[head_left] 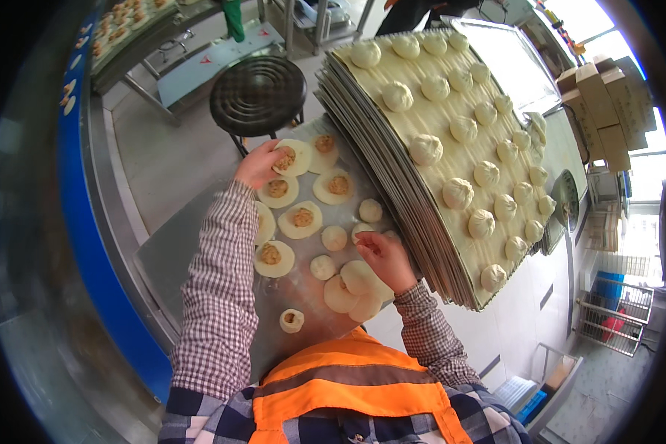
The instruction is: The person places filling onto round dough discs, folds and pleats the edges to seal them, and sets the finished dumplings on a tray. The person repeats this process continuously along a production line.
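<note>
My left hand grips the edge of a round dough wrapper with brown filling in its middle. Several other filled wrappers lie flat on the metal table beside and below it. My right hand is closed, its curled fingertips at a small pale dough piece that it partly hides. Around that hand sit more small dough rounds, and just left of its wrist is an overlapping pile of plain wrappers. A small open-topped dough piece rests near my apron.
On the right, a tall stack of trays carries rows of pleated buns on top. A black round stool stands beyond the table. A blue-edged counter runs along the left. Cardboard boxes are piled at far right.
</note>
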### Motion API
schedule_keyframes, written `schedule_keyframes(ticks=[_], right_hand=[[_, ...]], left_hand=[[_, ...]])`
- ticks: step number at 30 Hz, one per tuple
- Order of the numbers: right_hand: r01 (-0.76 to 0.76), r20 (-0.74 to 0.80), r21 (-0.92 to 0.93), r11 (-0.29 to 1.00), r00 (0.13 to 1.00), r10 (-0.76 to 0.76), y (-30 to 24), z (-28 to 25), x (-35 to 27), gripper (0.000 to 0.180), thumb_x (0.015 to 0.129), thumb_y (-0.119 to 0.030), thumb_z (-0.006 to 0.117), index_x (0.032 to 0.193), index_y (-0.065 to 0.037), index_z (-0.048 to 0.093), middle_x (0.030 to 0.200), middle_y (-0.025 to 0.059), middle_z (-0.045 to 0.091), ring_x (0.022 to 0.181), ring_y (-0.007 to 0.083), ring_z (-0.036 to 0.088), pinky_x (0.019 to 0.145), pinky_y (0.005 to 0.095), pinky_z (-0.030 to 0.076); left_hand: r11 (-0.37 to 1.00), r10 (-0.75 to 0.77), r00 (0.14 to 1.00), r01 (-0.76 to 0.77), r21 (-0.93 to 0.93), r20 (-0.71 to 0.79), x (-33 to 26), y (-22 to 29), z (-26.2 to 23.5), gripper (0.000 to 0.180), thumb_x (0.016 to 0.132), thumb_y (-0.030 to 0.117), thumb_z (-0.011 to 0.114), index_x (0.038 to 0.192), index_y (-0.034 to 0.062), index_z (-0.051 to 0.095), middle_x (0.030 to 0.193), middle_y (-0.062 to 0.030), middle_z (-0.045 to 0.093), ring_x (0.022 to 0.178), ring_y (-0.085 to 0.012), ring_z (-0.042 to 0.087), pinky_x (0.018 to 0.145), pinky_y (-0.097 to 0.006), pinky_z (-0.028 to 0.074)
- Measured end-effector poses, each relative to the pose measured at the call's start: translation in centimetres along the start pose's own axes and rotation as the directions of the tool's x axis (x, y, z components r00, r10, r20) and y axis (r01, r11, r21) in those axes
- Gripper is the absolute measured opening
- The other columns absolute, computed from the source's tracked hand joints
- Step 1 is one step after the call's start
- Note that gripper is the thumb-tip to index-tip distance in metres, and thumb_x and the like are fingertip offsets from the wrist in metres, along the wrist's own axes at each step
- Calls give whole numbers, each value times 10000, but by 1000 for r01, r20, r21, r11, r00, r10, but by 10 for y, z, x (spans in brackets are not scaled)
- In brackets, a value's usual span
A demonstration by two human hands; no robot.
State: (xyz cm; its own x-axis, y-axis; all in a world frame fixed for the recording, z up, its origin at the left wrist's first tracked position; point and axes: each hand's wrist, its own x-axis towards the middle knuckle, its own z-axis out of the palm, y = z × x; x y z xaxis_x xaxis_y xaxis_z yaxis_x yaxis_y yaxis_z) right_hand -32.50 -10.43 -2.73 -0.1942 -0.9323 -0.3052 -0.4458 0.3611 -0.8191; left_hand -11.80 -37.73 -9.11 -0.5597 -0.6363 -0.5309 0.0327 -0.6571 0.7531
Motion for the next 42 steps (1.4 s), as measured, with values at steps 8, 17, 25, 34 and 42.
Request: schedule_keyframes(ticks=[8,17,25,34,42], right_hand=[[19,-80,116,993,997,-10,32,-20,-14,251,858,-79,669,1105,-38,650,928,113,681,796,194,666,701,291,537],[350,77,-83,933,936,-345,-50,0,34,214,842,-35,659,1055,-19,657,886,123,683,709,201,650,631,285,520],[710,423,-183,680,681,-597,-179,106,55,183,842,-125,631,1001,-39,663,832,130,660,746,307,642,678,385,524],[818,634,-278,504,550,-543,-278,207,22,217,858,-188,623,1033,-65,654,876,109,676,820,298,644,733,407,518],[875,734,-295,384,464,-495,-326,280,68,217,847,-182,610,1028,-70,652,834,98,662,786,297,638,701,399,510]], left_hand=[[291,698,715,-334,897,40,58,-44,-23,313,967,304,524,1192,101,602,906,-67,606,862,-177,593,770,-326,500],[789,597,594,-315,528,-539,-176,-42,-99,315,967,286,584,1114,10,613,927,-70,671,846,-142,639,750,-263,521],[984,163,426,-131,118,-890,-399,-72,-248,316,929,325,613,1115,69,598,927,-56,666,755,-122,631,629,-264,516],[980,178,414,-161,121,-893,-455,-76,-362,312,948,319,583,1129,65,593,944,-52,656,748,-119,626,587,-268,521],[950,297,320,-194,245,-900,-427,-32,-420,390,918,266,609,1229,40,546,1029,-83,644,776,-135,625,606,-286,531]])
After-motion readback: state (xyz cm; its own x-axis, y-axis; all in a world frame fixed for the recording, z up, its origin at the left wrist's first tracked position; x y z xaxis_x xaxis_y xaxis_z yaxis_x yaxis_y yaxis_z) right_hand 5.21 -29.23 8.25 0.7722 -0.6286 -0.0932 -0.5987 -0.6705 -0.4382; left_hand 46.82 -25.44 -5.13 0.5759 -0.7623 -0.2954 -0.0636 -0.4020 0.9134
